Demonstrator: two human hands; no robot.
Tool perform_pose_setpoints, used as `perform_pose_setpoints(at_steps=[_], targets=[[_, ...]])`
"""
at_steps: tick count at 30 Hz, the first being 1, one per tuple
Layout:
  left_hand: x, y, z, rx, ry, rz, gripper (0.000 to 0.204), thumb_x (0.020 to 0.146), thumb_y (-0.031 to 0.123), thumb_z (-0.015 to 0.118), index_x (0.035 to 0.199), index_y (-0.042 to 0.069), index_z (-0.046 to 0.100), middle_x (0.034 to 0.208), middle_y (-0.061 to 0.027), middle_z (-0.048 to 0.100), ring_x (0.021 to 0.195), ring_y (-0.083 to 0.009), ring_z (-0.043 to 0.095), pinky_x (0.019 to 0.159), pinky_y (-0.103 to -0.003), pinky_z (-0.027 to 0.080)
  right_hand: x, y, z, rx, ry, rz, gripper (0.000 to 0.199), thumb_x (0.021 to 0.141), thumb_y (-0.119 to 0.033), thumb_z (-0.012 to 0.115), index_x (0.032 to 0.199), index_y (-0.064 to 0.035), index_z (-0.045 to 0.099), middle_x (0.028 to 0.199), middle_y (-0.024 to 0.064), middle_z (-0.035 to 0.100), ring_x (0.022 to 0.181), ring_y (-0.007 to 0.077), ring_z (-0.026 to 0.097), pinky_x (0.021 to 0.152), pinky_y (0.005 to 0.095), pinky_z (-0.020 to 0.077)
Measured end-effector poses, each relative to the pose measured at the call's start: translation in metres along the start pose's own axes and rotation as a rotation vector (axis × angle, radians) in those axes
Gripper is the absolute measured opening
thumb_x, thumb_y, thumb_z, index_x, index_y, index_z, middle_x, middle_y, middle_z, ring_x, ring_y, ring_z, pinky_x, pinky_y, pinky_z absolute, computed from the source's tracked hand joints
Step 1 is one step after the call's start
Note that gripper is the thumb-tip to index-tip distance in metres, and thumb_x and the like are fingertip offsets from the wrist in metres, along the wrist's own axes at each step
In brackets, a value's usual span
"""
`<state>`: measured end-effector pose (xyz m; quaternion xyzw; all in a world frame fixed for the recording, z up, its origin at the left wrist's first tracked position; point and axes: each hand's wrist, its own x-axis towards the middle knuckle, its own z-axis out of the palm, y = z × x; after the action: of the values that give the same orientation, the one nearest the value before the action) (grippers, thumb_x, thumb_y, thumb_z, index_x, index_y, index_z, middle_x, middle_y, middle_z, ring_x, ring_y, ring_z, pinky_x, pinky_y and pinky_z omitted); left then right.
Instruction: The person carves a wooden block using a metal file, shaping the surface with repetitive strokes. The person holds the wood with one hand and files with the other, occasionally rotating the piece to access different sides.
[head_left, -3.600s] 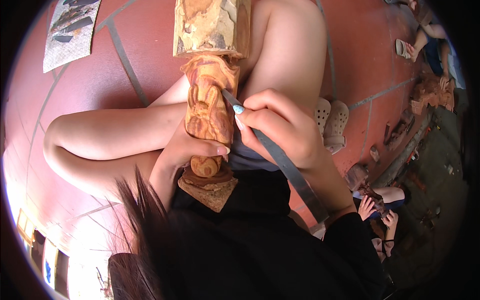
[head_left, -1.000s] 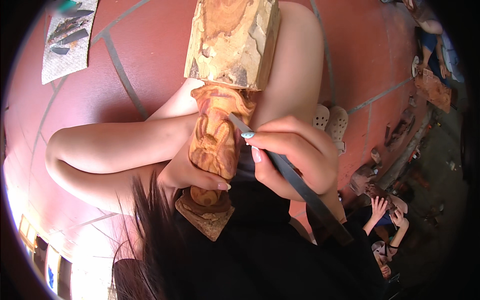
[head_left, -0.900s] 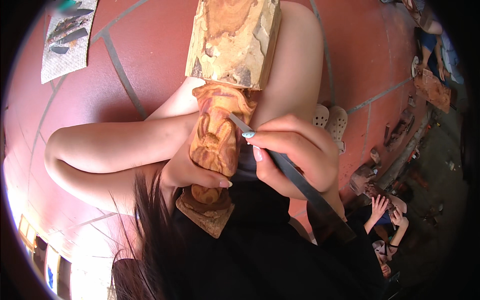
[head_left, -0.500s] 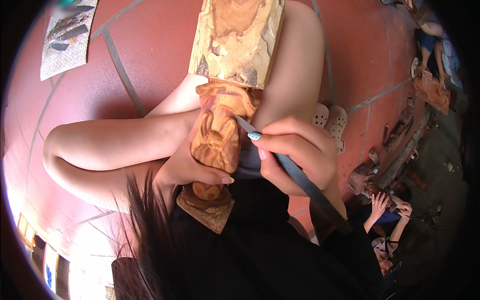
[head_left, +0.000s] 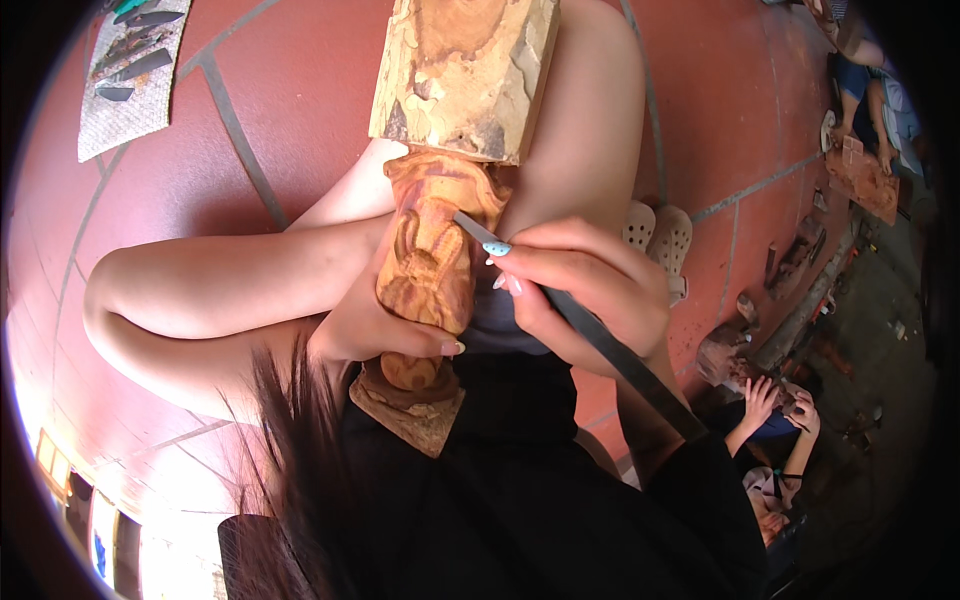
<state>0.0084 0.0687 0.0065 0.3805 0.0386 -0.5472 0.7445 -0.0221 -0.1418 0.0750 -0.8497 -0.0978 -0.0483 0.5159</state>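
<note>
my left hand wraps the carved wooden figure to steady it while my right hand pinches the chisel, tip on the wood.

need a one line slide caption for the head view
Left hand steadies a carved wooden figure while the right hand presses a metal chisel against it.

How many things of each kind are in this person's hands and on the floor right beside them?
Carved wooden figure, gripped by the left hand: 1
Carving chisel, held in the right hand: 1
Pale perforated clogs on the red tile floor: 2
Grey mat bearing tools: 1
Total: 5
</note>
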Motion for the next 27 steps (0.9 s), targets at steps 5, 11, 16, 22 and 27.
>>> perform_pose_setpoints(at_steps=[5,11,16,22,27], targets=[[0.002,-0.006,-0.007,0.067,-0.049,0.052,0.113,0.055,-0.007,0.081,0.149,0.005,0.018,0.132,-0.0042,0.044,0.127,-0.016,0.039,0.106,-0.032,0.031,0.0,-0.01,-0.012,0.024,-0.108,0.1,0.024,0.074,0.013,0.066,0.096,0.0036,0.066,0.085,0.0135,0.066,0.069,0.0193,0.066,0.06,0.0271,0.0521],[0.001,-0.005,-0.003,0.037,0.013,0.038,0.115,0.055,-0.008,0.081,0.15,0.004,0.017,0.134,-0.0046,0.043,0.128,-0.0161,0.038,0.107,-0.032,0.031,0.003,-0.002,-0.004,-0.005,-0.048,0.024,0.024,0.073,0.013,0.065,0.096,0.0036,0.066,0.086,0.0136,0.066,0.07,0.0199,0.066,0.061,0.0277,0.0516],[-0.003,-0.001,0.002,0.05,0.063,0.02,0.118,0.053,-0.009,0.081,0.151,0.005,0.016,0.137,-0.0045,0.042,0.129,-0.0166,0.038,0.108,-0.032,0.031,0.003,-0.007,-0.01,-0.023,-0.102,0.026,0.024,0.072,0.013,0.065,0.094,0.0033,0.066,0.086,0.0138,0.066,0.07,0.0202,0.066,0.061,0.0277,0.0517],[-0.002,0.001,0.002,0.018,0.06,0.011,0.117,0.054,-0.009,0.081,0.151,0.006,0.017,0.136,-0.0042,0.043,0.129,-0.0167,0.039,0.107,-0.032,0.032,0.002,-0.003,-0.009,-0.021,-0.094,0.02,0.022,0.073,0.013,0.065,0.093,0.003,0.066,0.085,0.0129,0.066,0.069,0.0191,0.066,0.061,0.0272,0.0522],[0.001,-0.005,-0.003,0.033,0.02,0.044,0.115,0.054,-0.008,0.082,0.15,0.005,0.019,0.134,-0.0037,0.044,0.127,-0.0166,0.04,0.107,-0.032,0.032,0.0,0.0,-0.009,0.02,-0.076,0.032,0.023,0.074,0.014,0.064,0.094,0.0029,0.067,0.085,0.0128,0.066,0.069,0.0179,0.066,0.062,0.0263,0.0531]])
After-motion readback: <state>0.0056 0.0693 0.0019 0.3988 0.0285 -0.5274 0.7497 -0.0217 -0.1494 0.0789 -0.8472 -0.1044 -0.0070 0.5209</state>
